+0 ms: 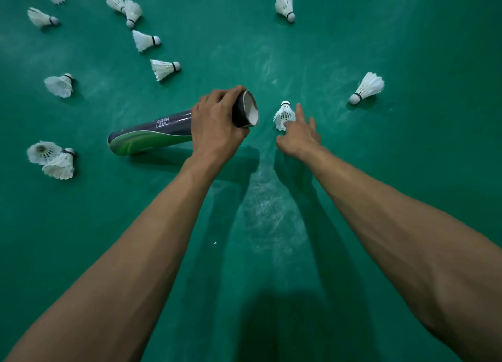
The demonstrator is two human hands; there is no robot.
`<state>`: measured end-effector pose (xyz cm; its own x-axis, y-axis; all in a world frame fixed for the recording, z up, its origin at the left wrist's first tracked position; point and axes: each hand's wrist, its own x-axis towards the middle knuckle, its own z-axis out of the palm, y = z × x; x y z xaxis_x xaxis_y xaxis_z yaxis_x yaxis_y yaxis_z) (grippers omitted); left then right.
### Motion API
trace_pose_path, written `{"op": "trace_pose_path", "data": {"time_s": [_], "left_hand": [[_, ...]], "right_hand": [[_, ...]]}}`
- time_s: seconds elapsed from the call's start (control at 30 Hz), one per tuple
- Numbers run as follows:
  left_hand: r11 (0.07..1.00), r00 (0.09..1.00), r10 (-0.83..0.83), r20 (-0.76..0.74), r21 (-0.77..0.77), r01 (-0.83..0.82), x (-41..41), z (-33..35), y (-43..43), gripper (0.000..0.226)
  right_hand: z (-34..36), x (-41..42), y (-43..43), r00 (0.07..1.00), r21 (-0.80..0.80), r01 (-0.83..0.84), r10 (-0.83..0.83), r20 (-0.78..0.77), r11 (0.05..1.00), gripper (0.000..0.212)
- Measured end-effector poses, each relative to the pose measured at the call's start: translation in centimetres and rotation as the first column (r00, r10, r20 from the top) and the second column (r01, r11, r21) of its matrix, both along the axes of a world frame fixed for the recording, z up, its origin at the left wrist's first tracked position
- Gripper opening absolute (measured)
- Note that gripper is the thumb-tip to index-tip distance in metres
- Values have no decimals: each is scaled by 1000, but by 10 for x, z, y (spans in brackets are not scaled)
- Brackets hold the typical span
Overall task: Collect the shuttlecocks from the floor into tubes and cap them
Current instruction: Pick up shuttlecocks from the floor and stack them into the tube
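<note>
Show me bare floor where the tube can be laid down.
Bare floor: the wide stretch between the far shuttlecock and the right shuttlecock, and the near floor beside both forearms. Crowded: left of the tube, where scattered shuttlecocks lie close.

Right side, plenty of room: bare green floor (421, 158), with only a far shuttlecock (285, 7) and a wide shuttlecock (366, 87) on it. The left is cluttered, with scattered shuttlecocks (144, 41) running down to a touching pair (51, 159). The tube (152, 132) in the left grip (217, 122) bars the middle. Just a narrow gap lies between its open mouth and the near shuttlecock (284, 114) at the right grip (298, 136).
</note>
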<state>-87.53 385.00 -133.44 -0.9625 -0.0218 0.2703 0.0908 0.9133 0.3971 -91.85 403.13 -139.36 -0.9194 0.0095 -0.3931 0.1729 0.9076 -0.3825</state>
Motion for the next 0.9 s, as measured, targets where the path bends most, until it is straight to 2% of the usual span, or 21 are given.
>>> {"op": "trace_pose_path", "data": {"time_s": [0.13,0.2,0.33,0.43,0.5,0.6,0.63,0.7,0.77,0.8,0.9], "left_hand": [[1000,1000,4,-28,2,-4,-7,-10,2,77],[1000,999,7,-37,0,-7,-9,-11,4,77],[1000,999,14,-44,5,-13,-11,-13,6,75],[1000,999,23,-38,10,-23,-10,-10,6,75],[999,999,31,-32,26,-30,-8,-6,6,76],[998,999,36,-30,50,-35,-7,5,6,78],[998,999,38,-34,55,-36,-7,9,7,79],[997,998,37,-40,71,-34,-6,19,9,80],[995,998,35,-45,94,-31,-5,28,12,81],[994,998,35,-50,104,-30,-4,34,15,81],[990,997,31,-74,139,-21,-2,51,23,83]], "right_hand": [[-5,-17,-2,998,-25,-61,62,28,998,61],[-11,-21,-5,997,-64,-49,45,-69,997,60],[-5,-16,-15,911,-355,106,-234,-339,929,40],[12,-16,-16,825,-490,204,-418,-381,848,26],[23,-19,-12,770,-603,291,-556,-312,742,19],[43,-19,2,691,-804,394,-720,-61,446,21],[51,-18,6,689,-854,375,-725,-2,359,21],[71,-12,11,707,-915,297,-707,18,274,20],[89,-8,11,751,-936,204,-659,-38,287,25],[97,-6,8,780,-925,152,-617,-104,348,25],[116,0,-6,845,-772,-11,-407,-347,636,27]]}}
